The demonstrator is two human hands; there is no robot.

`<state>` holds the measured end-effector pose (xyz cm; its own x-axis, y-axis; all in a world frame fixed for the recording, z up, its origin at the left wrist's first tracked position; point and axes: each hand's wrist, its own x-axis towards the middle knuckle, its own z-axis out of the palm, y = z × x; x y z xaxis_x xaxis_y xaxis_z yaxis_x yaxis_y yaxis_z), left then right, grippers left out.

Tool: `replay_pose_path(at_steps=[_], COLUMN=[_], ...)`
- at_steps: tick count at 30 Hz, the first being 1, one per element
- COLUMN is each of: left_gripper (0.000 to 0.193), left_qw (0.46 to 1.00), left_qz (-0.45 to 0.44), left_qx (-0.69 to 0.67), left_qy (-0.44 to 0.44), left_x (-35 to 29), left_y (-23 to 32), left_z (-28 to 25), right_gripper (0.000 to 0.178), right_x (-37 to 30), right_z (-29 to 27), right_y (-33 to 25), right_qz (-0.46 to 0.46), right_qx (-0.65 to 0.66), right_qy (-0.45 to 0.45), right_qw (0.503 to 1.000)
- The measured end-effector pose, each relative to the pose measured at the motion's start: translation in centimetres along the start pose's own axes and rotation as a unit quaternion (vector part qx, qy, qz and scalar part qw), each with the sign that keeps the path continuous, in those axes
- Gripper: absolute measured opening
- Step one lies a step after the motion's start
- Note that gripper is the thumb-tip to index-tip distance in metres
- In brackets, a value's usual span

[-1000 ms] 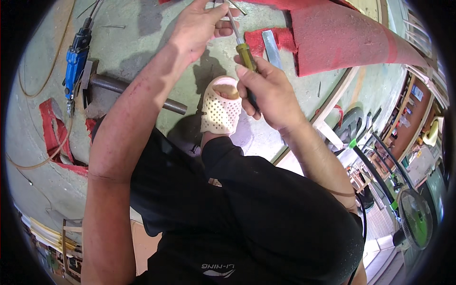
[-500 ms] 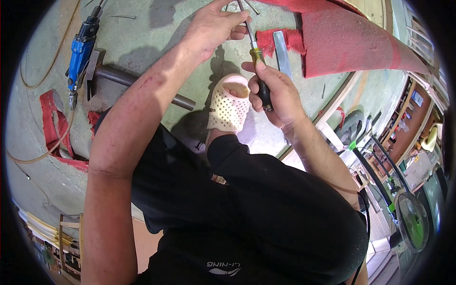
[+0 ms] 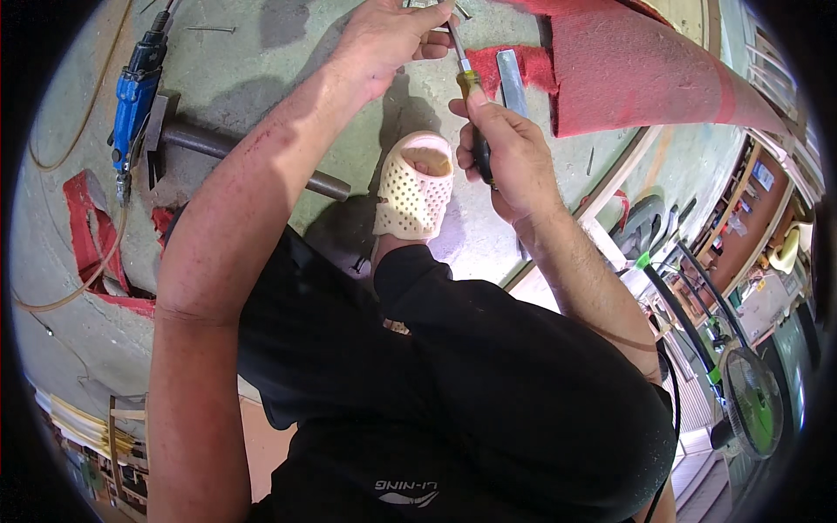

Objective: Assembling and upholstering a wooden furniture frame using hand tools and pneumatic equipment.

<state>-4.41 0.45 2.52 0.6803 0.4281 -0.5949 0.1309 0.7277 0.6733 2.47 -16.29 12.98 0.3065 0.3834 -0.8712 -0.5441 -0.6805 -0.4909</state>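
Observation:
My right hand [image 3: 516, 161] is closed round the handle of a screwdriver [image 3: 470, 80], with a yellow-green collar and black grip. Its metal shaft points up toward the top edge of the view. Beside the shaft's far end is my left hand [image 3: 384, 42], its fingers curled and thumb drawn in. What those fingers hold is cut off by the picture's edge and hidden. A flat metal strip [image 3: 513, 83] lies right of the screwdriver, partly over a scrap of red carpet [image 3: 536, 68].
A hammer [image 3: 205, 139] lies partly under my left forearm, near a blue power tool [image 3: 135, 100] with a hose. Loose red carpet strips [image 3: 83, 218] lie at the left, a large red carpet piece [image 3: 636, 78] at upper right. My foot wears a perforated clog [image 3: 410, 205]. A fan [image 3: 751, 401] stands at right.
Both hands and the screwdriver have shifted slightly up in the view. The right hand's grip has turned a little, and the screwdriver tilts more. The floor things sit a bit further left and up.

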Motion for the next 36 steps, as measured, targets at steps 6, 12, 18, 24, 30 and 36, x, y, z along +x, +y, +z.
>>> replay_pose_path(at_steps=[6, 12, 18, 24, 30, 36], left_gripper=[0.030, 0.025, 0.023, 0.028, 0.036, 0.040], left_qw=[0.996, 0.999, 0.998, 0.985, 0.940, 0.945], left_qz=[-0.007, -0.023, 0.002, 0.026, 0.279, 0.292], left_qx=[-0.075, -0.005, 0.044, -0.104, -0.012, -0.040], left_qy=[-0.040, 0.026, 0.050, 0.138, 0.195, 0.141], left_x=[0.7, 0.8, 0.2, -2.8, -3.2, -3.2], left_y=[-0.5, -0.5, 0.5, 2.9, 9.5, 11.3], left_z=[0.1, 1.3, 0.5, -0.8, -3.3, -6.1], right_gripper=[0.061, 0.050, 0.055, 0.044, 0.040, 0.032], right_x=[0.7, 0.0, 2.7, 1.2, 0.9, 1.3], right_z=[-0.9, -0.7, -3.2, -1.2, -1.6, 0.0], right_y=[-0.7, -0.5, -1.2, 2.1, 1.5, 1.2], right_qz=[0.044, -0.088, 0.145, -0.137, -0.135, -0.047], right_qx=[0.329, -0.242, 0.409, -0.182, -0.183, -0.033], right_qy=[-0.337, 0.072, -0.407, -0.014, 0.082, 0.019], right_qw=[0.881, 0.964, 0.803, 0.974, 0.970, 0.998])
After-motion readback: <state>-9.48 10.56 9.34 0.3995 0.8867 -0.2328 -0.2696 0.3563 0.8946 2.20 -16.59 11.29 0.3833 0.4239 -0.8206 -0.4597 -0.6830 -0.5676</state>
